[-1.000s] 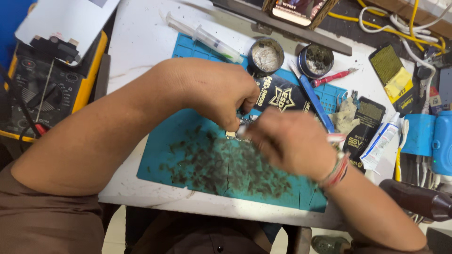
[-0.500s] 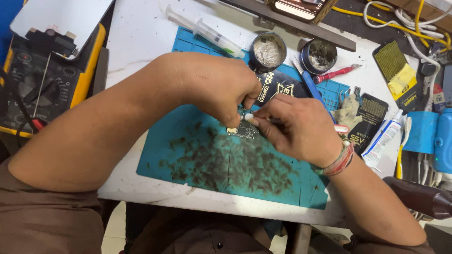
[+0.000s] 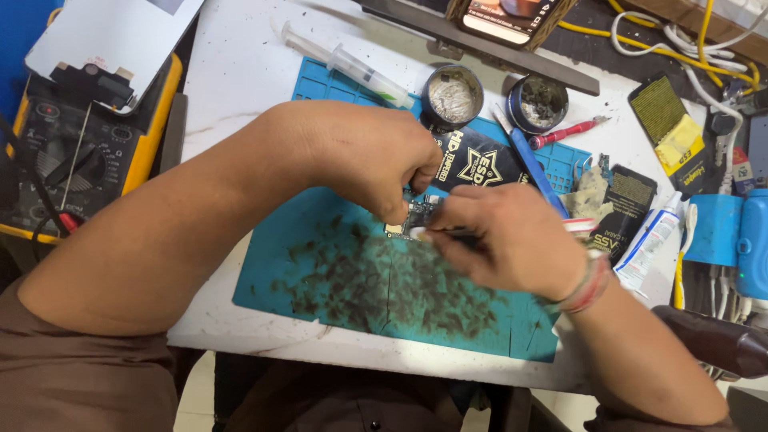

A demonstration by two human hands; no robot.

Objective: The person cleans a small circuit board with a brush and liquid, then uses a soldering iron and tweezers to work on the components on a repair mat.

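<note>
White worktop (image 3: 240,72), cluttered; blue work mat (image 3: 320,264) at centre, heavily soiled with dark debris. Small circuit board (image 3: 414,218) lying on mat, near its middle. Left hand (image 3: 368,160) closed from above, fingertips pinching the board's upper-left edge. Right hand (image 3: 508,240) closed around a thin tool (image 3: 448,234), tip touching the board's lower-right edge; kind of tool cannot be told. Syringe (image 3: 348,64) at mat's far edge. Two round tins (image 3: 452,96) beyond the hands. Red-handled screwdriver (image 3: 564,132) right of tins. Yellow multimeter (image 3: 72,152) at far left.
</note>
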